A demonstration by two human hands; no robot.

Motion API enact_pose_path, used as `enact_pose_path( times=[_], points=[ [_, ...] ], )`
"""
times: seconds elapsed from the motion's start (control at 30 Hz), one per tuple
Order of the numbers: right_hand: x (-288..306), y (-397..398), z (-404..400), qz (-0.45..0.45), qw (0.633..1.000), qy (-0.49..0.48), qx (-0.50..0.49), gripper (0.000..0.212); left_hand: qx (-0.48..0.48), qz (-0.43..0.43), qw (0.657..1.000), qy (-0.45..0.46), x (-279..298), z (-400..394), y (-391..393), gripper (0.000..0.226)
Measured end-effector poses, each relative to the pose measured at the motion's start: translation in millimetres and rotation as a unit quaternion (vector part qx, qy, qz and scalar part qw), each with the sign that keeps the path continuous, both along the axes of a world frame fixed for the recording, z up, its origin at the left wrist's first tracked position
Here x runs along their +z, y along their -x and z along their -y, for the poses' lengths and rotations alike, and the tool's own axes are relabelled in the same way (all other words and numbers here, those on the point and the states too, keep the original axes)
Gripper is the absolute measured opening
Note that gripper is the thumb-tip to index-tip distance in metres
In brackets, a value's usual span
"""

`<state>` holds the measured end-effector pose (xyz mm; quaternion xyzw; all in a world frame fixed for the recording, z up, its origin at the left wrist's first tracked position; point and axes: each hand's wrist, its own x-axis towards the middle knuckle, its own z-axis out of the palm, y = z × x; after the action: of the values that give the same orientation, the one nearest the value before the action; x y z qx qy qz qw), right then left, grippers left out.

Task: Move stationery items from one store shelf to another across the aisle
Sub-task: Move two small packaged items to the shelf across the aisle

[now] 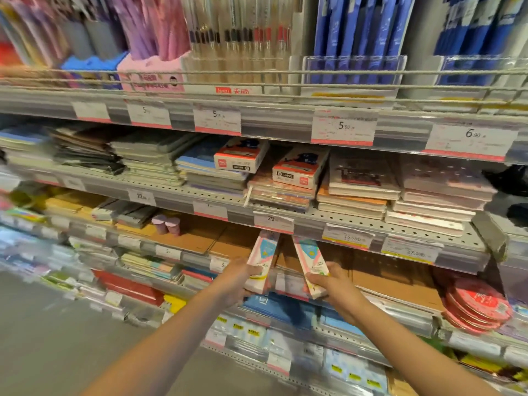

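My left hand (237,284) grips a slim pink and white stationery box (263,258) by its lower end, tilted up to the right. My right hand (331,284) grips a second box of the same kind (310,260), tilted up to the left. Both boxes point toward the grey shelf edge (308,224) that carries price tags, just below the shelf of stacked notebooks (357,181). Two red and white boxes (241,155) lie on top of those notebook stacks. The picture is blurred by motion.
Above, pens and pencils hang behind a wire rail (257,72). Brown kraft notebooks (200,238) fill the shelf behind my hands. Red round packs (477,307) sit at the right. Lower shelves hold blue and red notebooks. Grey floor (57,338) shows at the lower left.
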<state>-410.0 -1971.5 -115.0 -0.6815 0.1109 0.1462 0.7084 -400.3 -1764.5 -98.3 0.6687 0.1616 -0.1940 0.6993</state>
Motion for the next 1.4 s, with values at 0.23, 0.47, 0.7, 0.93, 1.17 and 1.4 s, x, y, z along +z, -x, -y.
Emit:
enact_pose_path(
  times=[0.23, 0.47, 0.7, 0.93, 1.17, 1.4],
  points=[
    [5, 0, -67, -0.015, 0.994, -0.037, 0.100, 0.038, 0.067, -0.008, 0.997, 0.036, 1, -76, 31, 0.042],
    [16, -7, -181, -0.029, 0.981, -0.061, 0.183, 0.033, 0.138, 0.021, 0.990, 0.035, 10, -178, 54, 0.041],
    [35, -1, -331, -0.032, 0.966, -0.085, 0.241, 0.032, 0.199, 0.036, 0.979, 0.036, 30, -329, 84, 0.036],
    [53, 1, -496, -0.022, 0.950, -0.093, 0.297, 0.034, 0.281, 0.071, 0.957, 0.020, 55, -481, 120, 0.023],
    [61, -10, -624, -0.043, 0.930, -0.115, 0.347, 0.027, 0.333, 0.097, 0.938, 0.013, 68, -587, 137, 0.014],
    [60, -50, -759, -0.024, 0.920, -0.121, 0.372, 0.023, 0.391, 0.102, 0.915, 0.013, 69, -702, 107, 0.013]
  ],
)
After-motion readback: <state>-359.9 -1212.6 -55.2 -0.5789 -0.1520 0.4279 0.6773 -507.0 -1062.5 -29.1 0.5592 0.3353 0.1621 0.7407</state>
